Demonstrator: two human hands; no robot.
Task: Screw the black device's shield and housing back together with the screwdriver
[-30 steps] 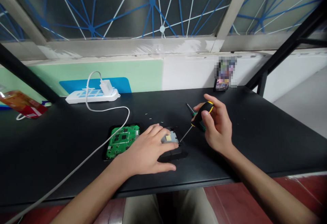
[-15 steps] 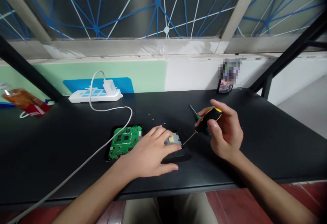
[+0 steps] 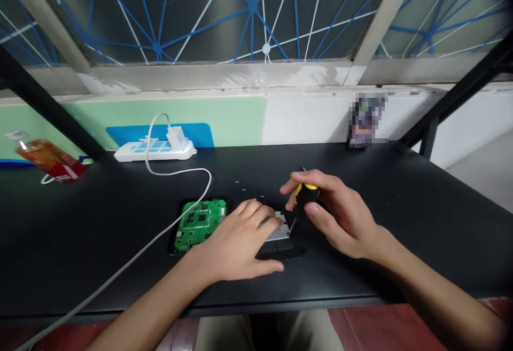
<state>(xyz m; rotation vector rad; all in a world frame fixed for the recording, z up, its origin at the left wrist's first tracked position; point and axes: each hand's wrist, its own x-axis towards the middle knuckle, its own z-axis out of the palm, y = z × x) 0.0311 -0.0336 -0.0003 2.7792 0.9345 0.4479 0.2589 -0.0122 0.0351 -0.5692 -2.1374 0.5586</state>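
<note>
My left hand (image 3: 241, 244) lies flat with its thumb out, pressing on a dark case with a silver metal plate (image 3: 279, 229). Its palm and fingers hide much of that case. My right hand (image 3: 334, 209) grips a black-and-yellow screwdriver (image 3: 307, 196). The screwdriver's shaft slants down to the plate's right edge, where its tip appears to touch near a corner. To the left of the case is a green circuit board (image 3: 200, 223) in a black housing, partly covered by my left hand. Behind my right hand, only the tip of another tool (image 3: 303, 168) shows.
Several tiny screws (image 3: 243, 189) lie behind the case. A white cable (image 3: 136, 255) runs across the table and over the board to a power strip (image 3: 156, 150). A bottle (image 3: 52, 161) leans at the left, and a phone (image 3: 363, 126) stands against the wall.
My right hand has moved left and tipped the screwdriver more upright, covering most of the green-handled tool behind. My left hand stays on the case, its fingers slightly shifted. The view has shifted slightly.
</note>
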